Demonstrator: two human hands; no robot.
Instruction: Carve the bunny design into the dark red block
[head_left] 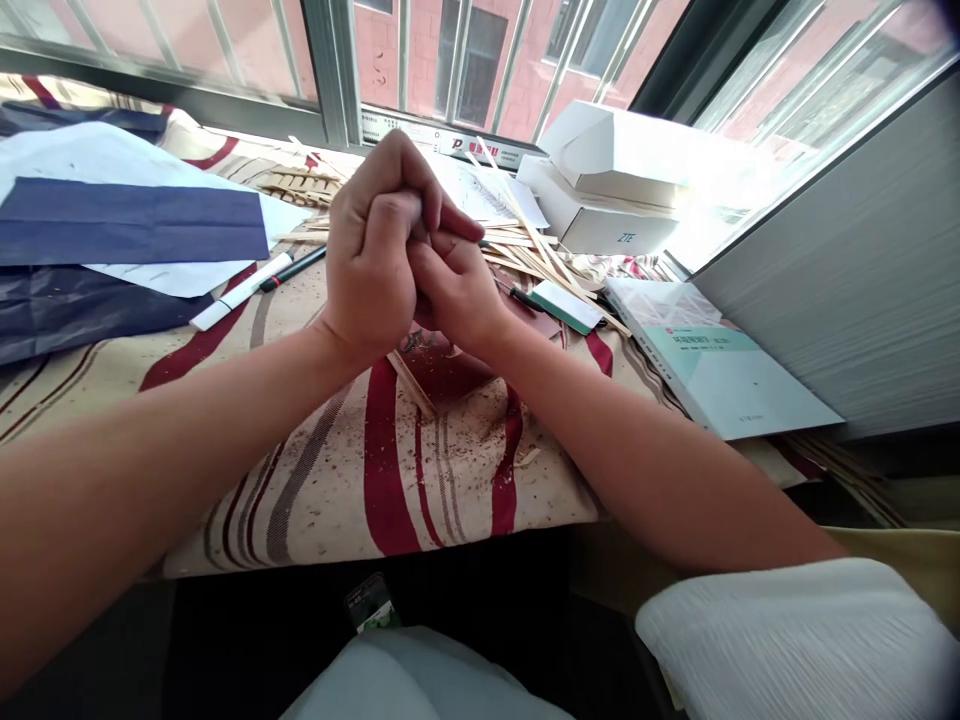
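Left grip (371,245) clenches against right grip (454,290) above a striped cloth (382,480), fingers interlocked; whether anything sits between them is hidden. Thin wooden sticks (536,250) lie in a loose pile just beyond the hands, and wood shavings (480,425) speckle the cloth below them. A white marker (240,292) lies near the left grip.

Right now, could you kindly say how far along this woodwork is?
Done: pale wood shavings litter the red-striped cream cloth; a slatted wooden piece looks built. In hand: left hand and right hand press around something small, hidden. Remaining: a loose pile of thin wooden sticks.
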